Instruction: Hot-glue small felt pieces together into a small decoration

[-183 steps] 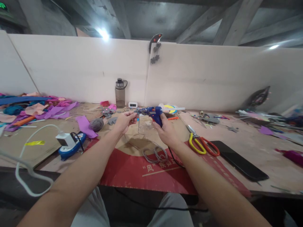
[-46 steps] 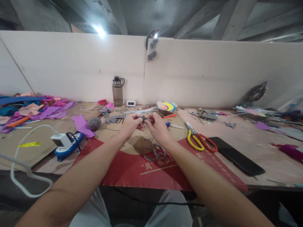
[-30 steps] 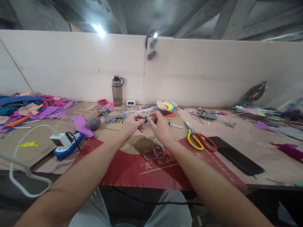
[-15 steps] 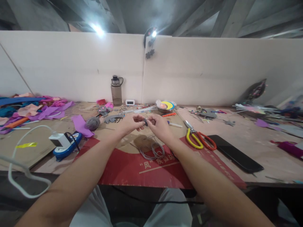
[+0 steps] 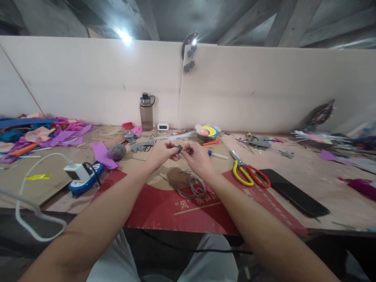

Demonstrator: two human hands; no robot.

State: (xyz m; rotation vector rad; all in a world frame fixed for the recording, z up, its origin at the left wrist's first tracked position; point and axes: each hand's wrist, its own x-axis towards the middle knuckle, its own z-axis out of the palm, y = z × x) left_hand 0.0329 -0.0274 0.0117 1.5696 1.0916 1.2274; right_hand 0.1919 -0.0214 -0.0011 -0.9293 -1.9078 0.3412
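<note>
My left hand [image 5: 161,156] pinches a small dark grey piece [image 5: 179,148], perhaps felt, between thumb and fingers above the red and brown cardboard [image 5: 141,213]. Close to its right side, my right hand [image 5: 197,157] is closed in a pinch; what lies between those fingertips is too small to make out. Below both hands, a loose coil of thin grey cord [image 5: 192,192] rests on the cardboard. Scissors with one yellow and one red handle [image 5: 242,175] lie to the right of my right hand, blades pointing away.
A black phone [image 5: 296,194] lies right of the scissors. Behind my hands are a grey yarn ball [image 5: 117,151], a water bottle [image 5: 146,115] and a bowl [image 5: 207,133]. At left stand a blue power strip [image 5: 85,186] with a white charger and a heap of coloured felt [image 5: 44,135].
My right fingertips have drawn slightly away from the grey piece, which shows more now. The whole view has shifted a little; the other things lie as before.
</note>
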